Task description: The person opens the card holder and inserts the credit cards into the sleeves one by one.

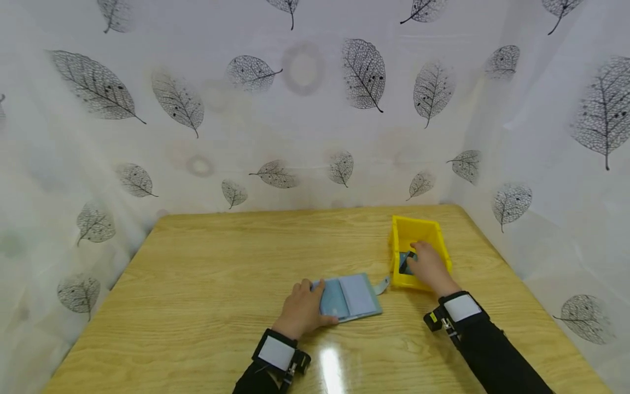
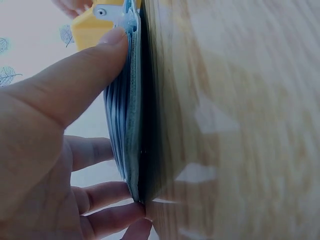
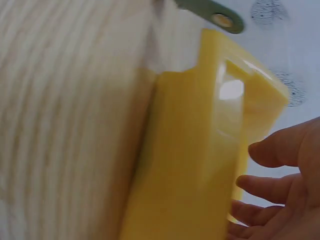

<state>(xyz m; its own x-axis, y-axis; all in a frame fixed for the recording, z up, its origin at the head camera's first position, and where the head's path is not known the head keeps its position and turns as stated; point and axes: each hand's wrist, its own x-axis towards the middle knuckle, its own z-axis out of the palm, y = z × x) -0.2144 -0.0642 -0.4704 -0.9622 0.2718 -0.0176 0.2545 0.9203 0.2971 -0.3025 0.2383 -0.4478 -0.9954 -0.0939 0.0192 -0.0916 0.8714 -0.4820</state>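
Observation:
My left hand holds a light-blue card holder, which lies spread on the table with its snap strap pointing right. Up close in the left wrist view, the thumb lies along one edge of the layered card holder and the fingers reach its other edge. Over at the yellow bin, my right hand reaches inside, beside a dark-and-teal flat piece. Thumb and forefinger of the right hand stand apart; the bin wall hides some fingertips.
The wooden table runs back to a leaf-printed curtain, which also hangs at both sides. The yellow bin stands near the right edge, just beyond the strap. Bands with small cameras sit on both wrists.

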